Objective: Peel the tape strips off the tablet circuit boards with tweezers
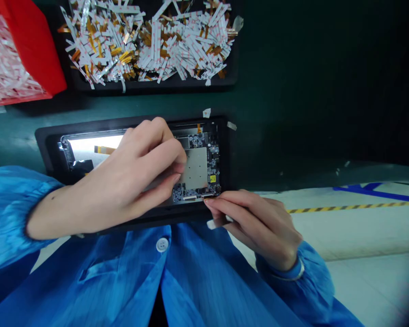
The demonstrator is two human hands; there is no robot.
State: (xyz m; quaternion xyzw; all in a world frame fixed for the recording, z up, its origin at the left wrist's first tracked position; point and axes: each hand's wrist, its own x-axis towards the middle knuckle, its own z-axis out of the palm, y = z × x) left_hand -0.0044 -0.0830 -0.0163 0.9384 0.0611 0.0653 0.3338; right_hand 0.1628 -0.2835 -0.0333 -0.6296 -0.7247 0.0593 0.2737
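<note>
An open tablet-like device (51, 138) in a black frame lies on the dark green bench, its circuit board (201, 165) with a silver shield exposed. My left hand (129, 177) rests on the device with fingers curled and fingertips pressing beside the shield. My right hand (255, 222) is at the board's lower edge, its fingers pinched at a small connector, and a small white piece (211, 224) shows under its fingers.
A black tray (231, 77) at the back holds heaps of white and orange flex strips (150, 38). A red bin (34, 41) with white strips stands at the back left. The bench edge and a floor with blue and yellow-black tape lie to the right.
</note>
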